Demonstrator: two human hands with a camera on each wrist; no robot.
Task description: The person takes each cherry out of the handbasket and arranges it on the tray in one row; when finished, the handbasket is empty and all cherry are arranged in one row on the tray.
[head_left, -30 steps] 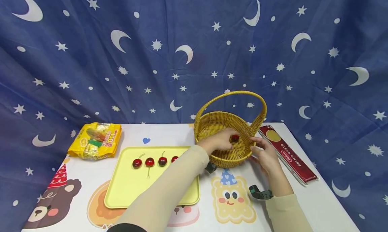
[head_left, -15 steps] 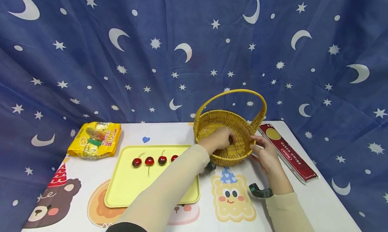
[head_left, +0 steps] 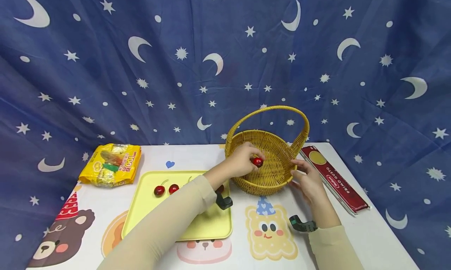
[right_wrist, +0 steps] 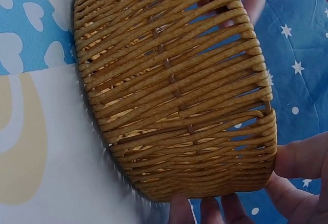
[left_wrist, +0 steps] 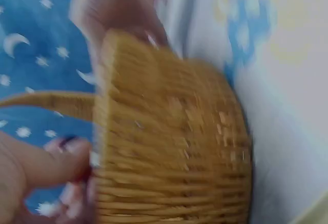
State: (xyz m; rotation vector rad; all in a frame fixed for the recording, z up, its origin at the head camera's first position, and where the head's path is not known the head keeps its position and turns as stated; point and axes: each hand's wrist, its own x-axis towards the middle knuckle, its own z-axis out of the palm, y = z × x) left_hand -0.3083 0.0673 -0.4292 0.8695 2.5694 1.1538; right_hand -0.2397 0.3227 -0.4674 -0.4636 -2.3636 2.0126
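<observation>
My left hand (head_left: 243, 160) pinches a dark red cherry (head_left: 258, 162) at the fingertips, over the left part of the wicker basket (head_left: 262, 189). In the left wrist view the left thumb and fingers (left_wrist: 36, 167) are blurred beside the basket rim, with a bit of the cherry between them. My right hand (head_left: 310, 182) grips the basket's right side; the right wrist view has its thumb at the rim and fingertips (right_wrist: 179, 211) against the woven wall. Several cherries lie on the yellow tray (head_left: 141, 223), such as one cherry with a stem (head_left: 159, 191); my left arm covers others.
A yellow snack bag (head_left: 110, 164) lies at the back left of the table. To the right of the basket is a long red packet (head_left: 334, 178). The basket's arched handle (head_left: 278, 107) rises over its opening, in front of a blue star-patterned curtain (head_left: 225, 86).
My left hand has closed on the cherry that lay inside the basket, then lifted it and moved left towards the near rim. The right hand keeps its hold on the basket.
</observation>
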